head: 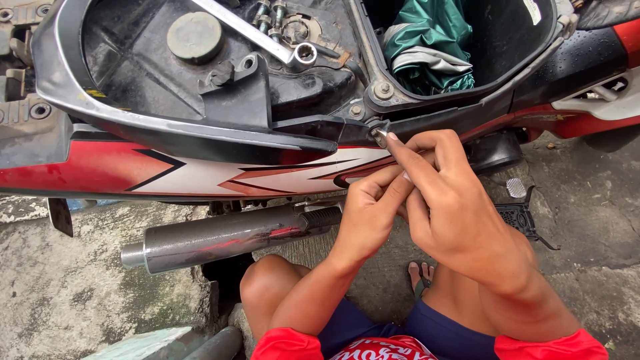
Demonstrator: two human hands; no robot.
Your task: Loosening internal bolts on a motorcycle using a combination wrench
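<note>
A small metal bolt sits at the tips of the right hand's fingers, pressed against the black edge trim of a motorcycle where the red and white side panel meets the open seat well; the right fingers are closed to a pinch around the bolt, thumb and forefinger stretched forward; the left hand lies just under and behind them, its fingers curled in and touching the right hand's fingers, though whether they grip anything of their own cannot be told.

Just above the fingertips a second bolt head sits in the frame at the corner of the storage compartment, which holds a folded green and grey cloth; up and to the left of the fingers a long silver socket wrench lies across the black under-seat tray, beside a round grey cap.

Below and left of the hands runs the chrome exhaust pipe; to the right of the hands a black footrest stands out over the concrete floor; beneath the wrists show the person's bare knee, blue shorts, red sleeves and a sandalled foot.
</note>
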